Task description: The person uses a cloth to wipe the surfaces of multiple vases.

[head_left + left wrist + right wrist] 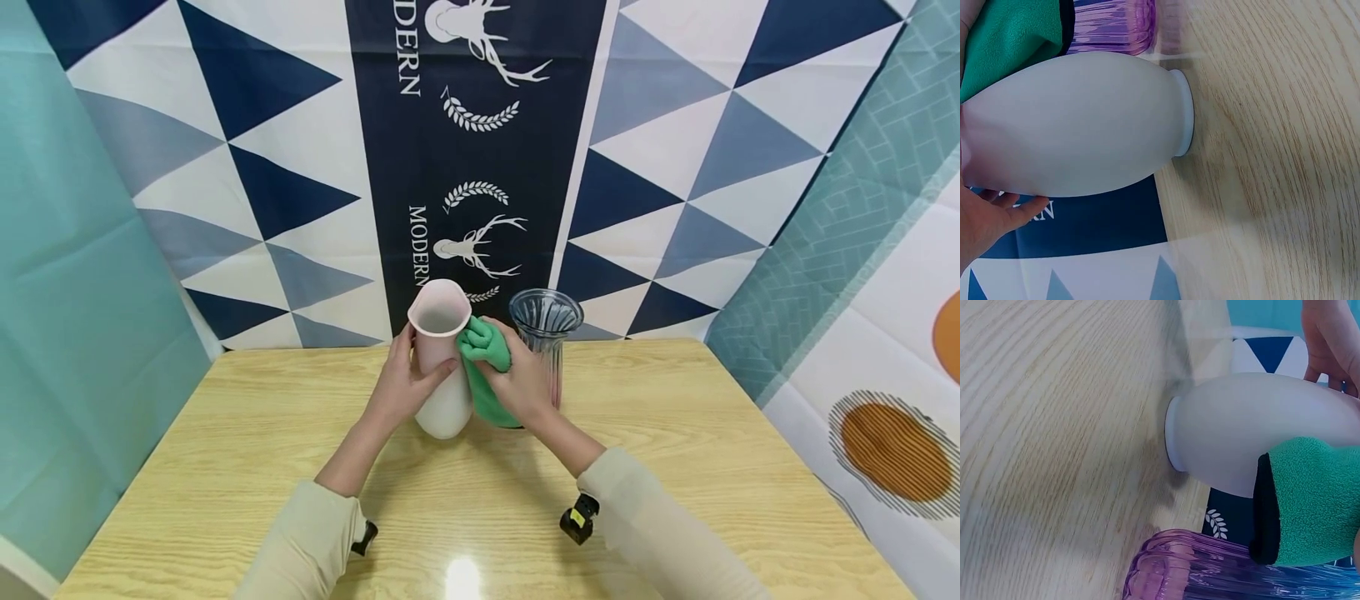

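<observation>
A smooth white vase (444, 407) with a pinkish, flared mouth stands near the back of the table. My left hand (399, 385) grips its upper part from the left, thumb across the front. In my right hand (522, 382) is a bunched green cloth (487, 392), held against the vase's right side. The cloth's dark edge shows in the right wrist view, hanging beside the white body (1254, 419). Just right of that hand is a ribbed glass vase (546, 315), bluish at the rim and purple at its base (1166, 565); the hand partly hides it.
The wooden tabletop (300, 467) runs to a patterned cloth backdrop (300, 200) close behind both vases. Teal hangings (82, 250) border the left side, and a printed sheet (885, 450) borders the right.
</observation>
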Demonstrator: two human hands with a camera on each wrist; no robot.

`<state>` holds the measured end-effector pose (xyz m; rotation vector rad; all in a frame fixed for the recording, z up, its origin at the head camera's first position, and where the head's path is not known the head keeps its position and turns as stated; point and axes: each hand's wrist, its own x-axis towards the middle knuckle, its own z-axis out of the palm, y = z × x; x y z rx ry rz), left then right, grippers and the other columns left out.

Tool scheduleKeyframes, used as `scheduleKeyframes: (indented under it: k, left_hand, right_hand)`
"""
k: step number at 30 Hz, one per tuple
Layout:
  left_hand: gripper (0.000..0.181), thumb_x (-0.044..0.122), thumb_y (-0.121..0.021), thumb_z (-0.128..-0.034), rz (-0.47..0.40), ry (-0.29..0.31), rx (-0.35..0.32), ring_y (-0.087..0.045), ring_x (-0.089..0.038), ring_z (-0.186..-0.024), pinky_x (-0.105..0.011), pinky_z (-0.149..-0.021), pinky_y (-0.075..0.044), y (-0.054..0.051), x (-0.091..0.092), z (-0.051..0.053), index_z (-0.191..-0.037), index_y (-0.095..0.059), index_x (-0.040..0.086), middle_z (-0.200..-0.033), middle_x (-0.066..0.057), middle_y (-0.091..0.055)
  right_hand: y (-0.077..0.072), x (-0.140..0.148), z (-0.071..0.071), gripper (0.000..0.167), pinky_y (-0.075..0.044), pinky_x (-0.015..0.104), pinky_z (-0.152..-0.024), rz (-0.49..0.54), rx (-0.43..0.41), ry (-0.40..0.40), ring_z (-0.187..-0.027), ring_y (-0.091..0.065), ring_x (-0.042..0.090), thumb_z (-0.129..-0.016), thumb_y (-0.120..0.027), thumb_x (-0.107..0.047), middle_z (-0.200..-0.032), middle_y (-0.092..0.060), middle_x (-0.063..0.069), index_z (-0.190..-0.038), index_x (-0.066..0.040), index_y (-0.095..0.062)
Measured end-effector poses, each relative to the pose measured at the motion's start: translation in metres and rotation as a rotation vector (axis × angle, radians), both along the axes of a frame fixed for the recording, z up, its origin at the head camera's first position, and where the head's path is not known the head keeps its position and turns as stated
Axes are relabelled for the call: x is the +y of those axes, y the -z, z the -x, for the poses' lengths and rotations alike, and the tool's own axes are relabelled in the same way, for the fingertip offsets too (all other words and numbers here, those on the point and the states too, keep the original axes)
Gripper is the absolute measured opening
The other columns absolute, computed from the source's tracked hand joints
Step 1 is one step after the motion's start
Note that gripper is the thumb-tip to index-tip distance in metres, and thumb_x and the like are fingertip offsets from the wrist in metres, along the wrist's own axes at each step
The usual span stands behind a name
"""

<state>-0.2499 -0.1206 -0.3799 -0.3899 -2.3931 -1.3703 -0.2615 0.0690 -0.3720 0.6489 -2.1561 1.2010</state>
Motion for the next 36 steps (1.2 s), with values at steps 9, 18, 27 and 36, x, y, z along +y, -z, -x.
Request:
scheduleKeyframes:
  k: [9, 18, 27, 36]
  left_hand:
    - [0.087, 0.039, -0.069, -0.0832, 0.009, -0.001, 0.015, -0.040, -0.033, -0.129, -0.053, -0.105, -0.037, 0.002, 0.001, 0.000, -0.148, -0.020, 0.009, -0.141, -0.019, -0.035]
    - [0.087, 0.039, -0.068, -0.0841, 0.014, -0.010, 0.004, -0.039, -0.033, -0.130, -0.053, -0.106, -0.035, 0.002, 0.001, -0.001, -0.148, -0.018, 0.009, -0.141, -0.019, -0.035]
    - [0.086, 0.039, -0.067, -0.0845, 0.015, -0.012, 0.000, -0.039, -0.033, -0.130, -0.053, -0.107, -0.035, 0.000, 0.002, -0.001, -0.148, -0.019, 0.009, -0.140, -0.019, -0.035]
    - [0.085, 0.037, -0.067, -0.0850, 0.011, -0.005, -0.011, -0.037, -0.033, -0.131, -0.053, -0.108, -0.033, 0.001, 0.002, 0.000, -0.148, -0.018, 0.009, -0.141, -0.019, -0.034]
  right_hand:
    - [0.010, 0.003, 0.001, 0.052, -0.044, 0.038, -0.101, 0.021, -0.023, -0.050, -0.117, -0.057, 0.026, -0.081, -0.073, -0.012, -0.124, -0.062, 0.012, -0.128, -0.004, -0.053]
    - [0.028, 0.007, -0.002, 0.052, -0.044, 0.039, -0.100, -0.029, -0.045, -0.036, -0.115, -0.057, 0.024, -0.080, -0.073, -0.012, -0.125, -0.061, 0.010, -0.129, -0.008, -0.053]
    - [0.041, 0.011, -0.008, 0.050, -0.047, 0.041, -0.095, -0.061, -0.092, -0.004, -0.108, -0.061, 0.024, -0.079, -0.074, -0.012, -0.119, -0.064, 0.010, -0.126, -0.008, -0.055]
    - [0.055, 0.017, -0.014, 0.051, -0.047, 0.041, -0.095, -0.121, -0.162, 0.018, -0.109, -0.061, 0.025, -0.078, -0.075, -0.014, -0.120, -0.064, 0.009, -0.126, -0.010, -0.056]
